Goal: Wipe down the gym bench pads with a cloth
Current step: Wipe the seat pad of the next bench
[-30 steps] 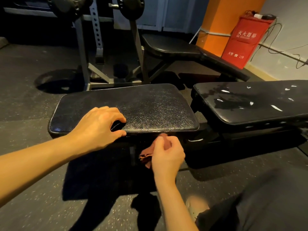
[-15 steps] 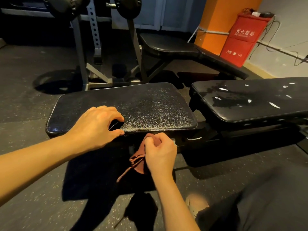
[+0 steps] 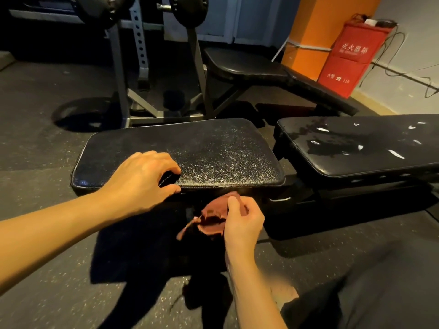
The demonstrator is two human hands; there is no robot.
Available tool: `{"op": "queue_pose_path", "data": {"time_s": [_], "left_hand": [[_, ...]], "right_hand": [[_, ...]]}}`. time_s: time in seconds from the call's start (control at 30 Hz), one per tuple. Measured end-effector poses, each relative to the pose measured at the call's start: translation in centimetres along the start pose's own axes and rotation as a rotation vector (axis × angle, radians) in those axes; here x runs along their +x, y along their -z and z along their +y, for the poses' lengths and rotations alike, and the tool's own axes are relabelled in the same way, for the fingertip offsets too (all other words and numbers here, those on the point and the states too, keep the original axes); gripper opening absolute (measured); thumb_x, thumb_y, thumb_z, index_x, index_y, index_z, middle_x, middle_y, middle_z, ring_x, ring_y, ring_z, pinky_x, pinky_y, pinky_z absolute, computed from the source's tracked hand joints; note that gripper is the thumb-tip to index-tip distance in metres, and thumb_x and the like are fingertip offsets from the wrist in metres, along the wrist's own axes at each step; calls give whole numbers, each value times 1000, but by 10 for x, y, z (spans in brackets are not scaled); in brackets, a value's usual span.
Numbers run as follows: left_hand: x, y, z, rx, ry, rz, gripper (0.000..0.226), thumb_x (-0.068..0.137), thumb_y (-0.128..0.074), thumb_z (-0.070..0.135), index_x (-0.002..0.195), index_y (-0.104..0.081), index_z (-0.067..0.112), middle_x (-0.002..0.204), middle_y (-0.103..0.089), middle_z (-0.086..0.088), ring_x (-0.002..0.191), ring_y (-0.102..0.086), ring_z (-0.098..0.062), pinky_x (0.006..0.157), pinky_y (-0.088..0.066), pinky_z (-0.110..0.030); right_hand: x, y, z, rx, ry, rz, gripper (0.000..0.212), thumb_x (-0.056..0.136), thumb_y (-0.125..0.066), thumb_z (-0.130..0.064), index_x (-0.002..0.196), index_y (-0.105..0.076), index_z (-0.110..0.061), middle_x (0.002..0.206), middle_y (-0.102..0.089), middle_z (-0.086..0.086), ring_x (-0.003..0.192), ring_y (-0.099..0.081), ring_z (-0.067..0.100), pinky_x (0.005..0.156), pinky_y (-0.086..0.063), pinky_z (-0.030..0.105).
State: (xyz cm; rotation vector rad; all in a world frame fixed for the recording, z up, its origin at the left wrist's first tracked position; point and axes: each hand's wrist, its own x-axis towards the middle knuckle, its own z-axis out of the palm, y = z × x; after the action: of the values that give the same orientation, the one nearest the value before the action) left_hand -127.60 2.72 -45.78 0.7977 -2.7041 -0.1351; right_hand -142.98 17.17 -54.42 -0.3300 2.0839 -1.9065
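Left hand (image 3: 142, 179) curled in a grip, right hand (image 3: 242, 224) pinching.

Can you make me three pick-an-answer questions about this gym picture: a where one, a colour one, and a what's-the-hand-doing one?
1. Where is the cloth? A in a bucket; B in the right hand, just in front of the seat pad; C in a pocket.
2. What colour is the box with white writing? A red; B green; C blue.
3. What is the left hand doing? A waving; B holding a bottle; C gripping the seat pad's near edge.
Answers: B, the fingers pinch it; A, plainly red; C, it curls over the edge.
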Motion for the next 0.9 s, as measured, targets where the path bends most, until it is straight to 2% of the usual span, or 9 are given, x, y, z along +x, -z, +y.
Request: {"op": "queue_pose_path", "data": {"time_s": [0.13,0.2,0.27,0.33,0.43,0.67,0.77,0.83,0.9], "left_hand": [[1,0,0,-3,-4,-7,42,87,-75,49,123,-70,29,116,-66,15,107,-59,-10,100,-45,-34],[3,0,0,6,-5,-4,41,87,-75,49,122,-70,28,116,-66,14,107,-59,-11,100,-44,-34],[4,-1,-1,6,-4,-10,42,87,-75,49,123,-69,29,117,-66,14,107,-59,-10,101,-45,-34],[4,-1,-2,10,-7,-15,42,87,-74,51,123,-69,30,117,-65,15,107,-58,-9,101,-45,-34],[5,-3,-3,7,-9,-9,43,86,-74,51,123,-69,30,116,-64,16,103,-55,-7,98,-44,-31],[6,0,-1,7,9,-18,37,82,-80,47,113,-74,29,108,-67,15,101,-61,-14,86,-46,-32],[6,1,0,-12,8,-22,38,83,-79,47,116,-73,29,110,-66,15,105,-61,-13,89,-48,-33],[6,1,-1,-17,10,-29,41,84,-78,49,120,-71,30,112,-65,16,106,-59,-10,91,-48,-31],[6,-1,-3,-17,9,-37,43,85,-77,50,122,-70,30,113,-64,17,106,-57,-8,91,-47,-29]], "right_hand": [[1,17,-9,69,-20,212,13,94,-62,-9,85,-62,0,62,-66,-6,63,-68,10,53,-48,18],[10,24,-26,97,87,340,11,97,-62,-11,95,-58,-1,66,-63,-11,61,-63,-5,62,-55,25],[11,24,-39,100,125,374,13,96,-67,-14,99,-59,-4,76,-66,-6,68,-66,-2,68,-57,28],[5,19,-38,86,96,330,14,93,-71,-14,100,-61,-8,89,-70,5,81,-70,13,73,-58,28],[-5,15,-34,159,77,222,16,91,-73,-5,101,-62,-10,96,-71,4,83,-71,8,75,-60,24],[-35,-8,-35,152,73,-184,21,83,-74,3,83,-64,-15,68,-68,1,55,-59,-1,57,-46,17],[-15,9,-30,232,-47,83,11,86,-71,-5,83,-61,-8,62,-68,-3,55,-64,4,56,-55,28],[9,25,-25,210,-45,311,14,87,-73,-13,90,-63,-4,75,-68,4,66,-64,12,73,-59,43],[10,26,-25,148,12,354,14,90,-72,-10,96,-63,-2,83,-65,6,69,-59,4,75,-55,30]]}}
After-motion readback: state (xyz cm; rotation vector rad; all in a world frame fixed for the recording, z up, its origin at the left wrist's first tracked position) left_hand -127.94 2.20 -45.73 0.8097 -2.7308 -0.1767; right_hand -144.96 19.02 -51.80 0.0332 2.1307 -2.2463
